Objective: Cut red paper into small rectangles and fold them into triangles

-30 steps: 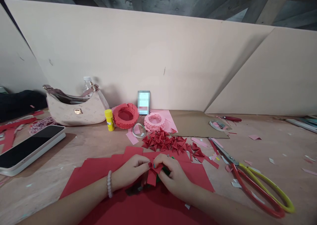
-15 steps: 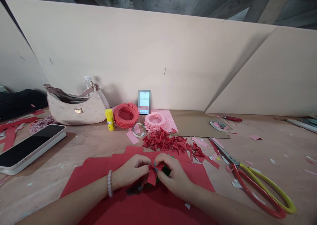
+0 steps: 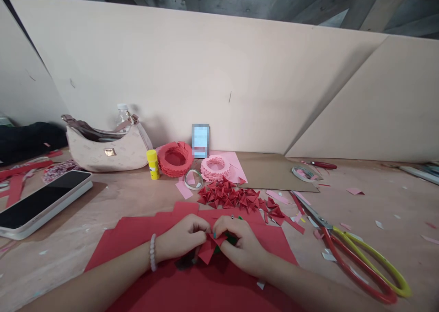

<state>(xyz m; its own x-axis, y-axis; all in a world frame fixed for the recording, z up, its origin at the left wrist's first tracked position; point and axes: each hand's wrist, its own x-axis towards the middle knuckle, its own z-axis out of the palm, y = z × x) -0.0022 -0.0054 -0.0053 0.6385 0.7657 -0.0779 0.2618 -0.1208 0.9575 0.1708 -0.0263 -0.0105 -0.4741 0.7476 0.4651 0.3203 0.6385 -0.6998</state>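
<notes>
A small folded piece of red paper (image 3: 207, 250) is pinched between my two hands, above a spread of red paper sheets (image 3: 144, 293). My left hand (image 3: 188, 237) grips its left side with thumb and forefinger; a beaded bracelet (image 3: 152, 252) circles that wrist. On the right side, my right hand (image 3: 242, 243) is closed on the same paper, thumb below and fingers above. Something green and dark lies partly hidden beneath the hands. Just beyond them sits a heap of folded red paper triangles (image 3: 236, 195).
A red paper ring (image 3: 174, 160), a pink paper ring (image 3: 215, 168) and a yellow glue stick (image 3: 153, 164) stand toward the back. Large scissors (image 3: 346, 243) lie at right. A phone (image 3: 44, 202) and a handbag (image 3: 108, 149) are at left; another phone (image 3: 200, 140) leans on the partition.
The red paper between my hands has turned, so its flap now angles down to the left and a fold shows near my right thumb. Both hands stay in place.
</notes>
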